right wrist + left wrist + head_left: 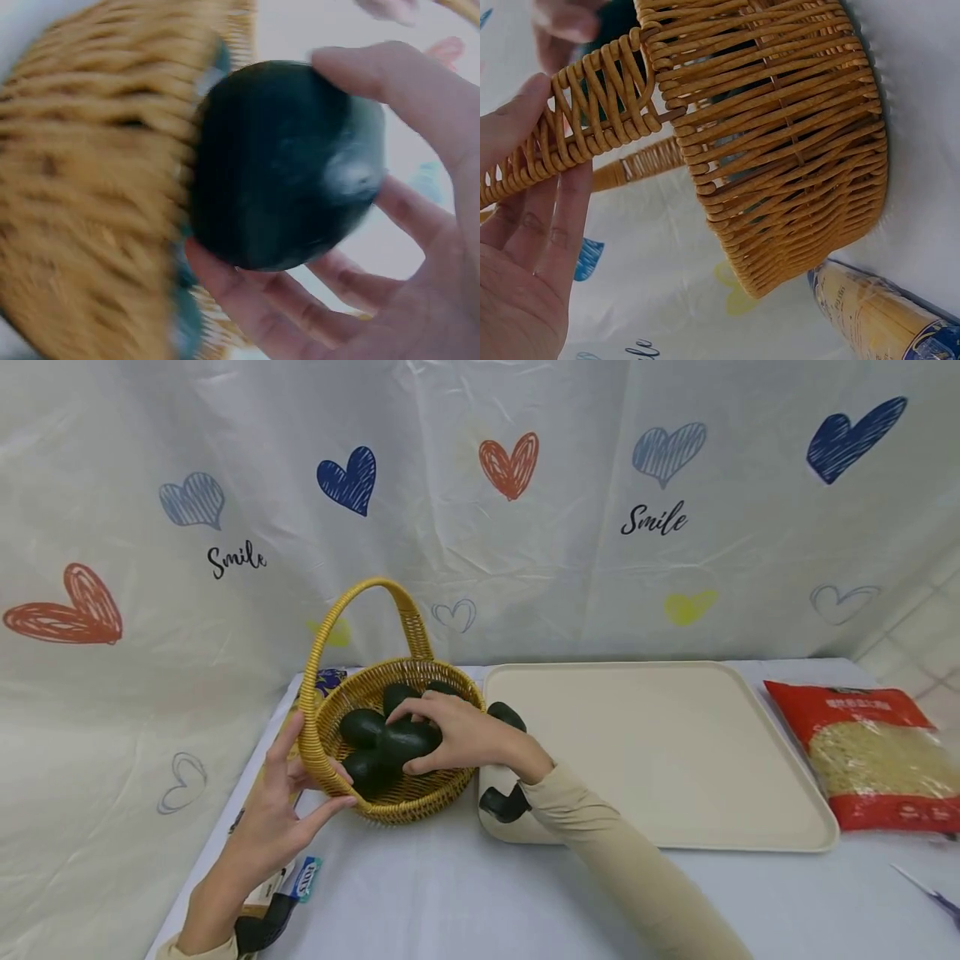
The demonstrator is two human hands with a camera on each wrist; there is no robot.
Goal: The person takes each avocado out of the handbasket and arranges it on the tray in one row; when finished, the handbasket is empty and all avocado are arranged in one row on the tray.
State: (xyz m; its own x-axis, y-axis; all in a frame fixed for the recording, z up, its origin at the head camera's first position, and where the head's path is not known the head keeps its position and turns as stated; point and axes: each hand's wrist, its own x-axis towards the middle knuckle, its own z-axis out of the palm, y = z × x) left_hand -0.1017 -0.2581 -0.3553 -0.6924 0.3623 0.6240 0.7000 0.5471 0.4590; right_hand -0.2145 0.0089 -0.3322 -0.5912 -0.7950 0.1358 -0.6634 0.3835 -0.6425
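A yellow wicker basket [420,810] with a tall hooped handle stands at the left of the white table. In it lie several dark green avocados [362,727]. My left hand [273,818] holds the base of the basket handle [604,97], with the thumb on one side and the fingers on the other. My right hand [457,731] reaches over the basket and grips one avocado [281,169] between thumb and fingers. In the right wrist view this avocado is beside the blurred basket wall [90,180]. The basket's weave partly hides the other avocados.
A cream tray [645,752] lies right of the basket, under my right forearm. Farther right is a red pasta bag [870,752]. A spaghetti pack [885,315] lies behind the basket's left side. Small packets [306,878] lie by my left wrist. A patterned sheet hangs behind.
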